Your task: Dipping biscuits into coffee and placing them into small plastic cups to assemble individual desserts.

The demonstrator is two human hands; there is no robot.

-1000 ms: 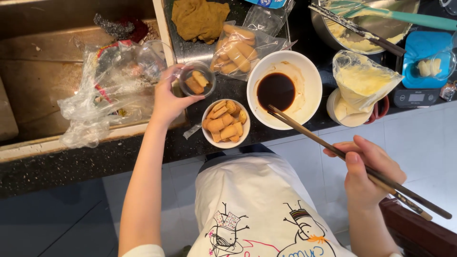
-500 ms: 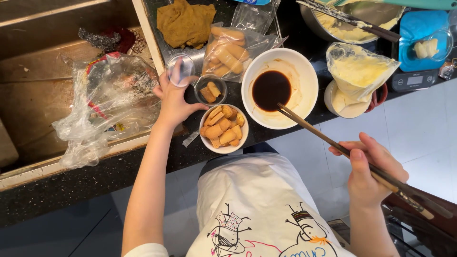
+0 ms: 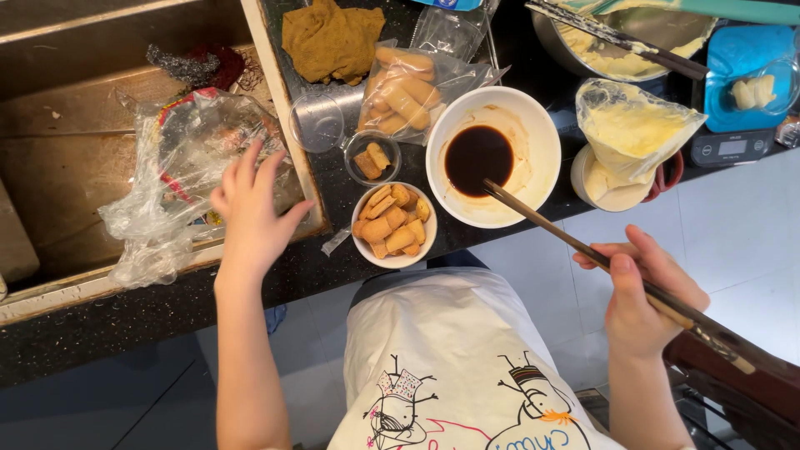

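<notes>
Left hand (image 3: 252, 208) spread, fingers apart, holding nothing, hovering over crumpled clear plastic bag (image 3: 179, 179) at the sink's edge. Right hand (image 3: 646, 296) pinches long dark chopsticks (image 3: 600, 262); their tips sit in the dark sauce of the white bowl (image 3: 533, 133) on the black worktop (image 3: 100, 325). Small white bowl of biscuit pieces (image 3: 392, 223) just beside it; small glass cup (image 3: 372, 158) with two pieces behind that.
</notes>
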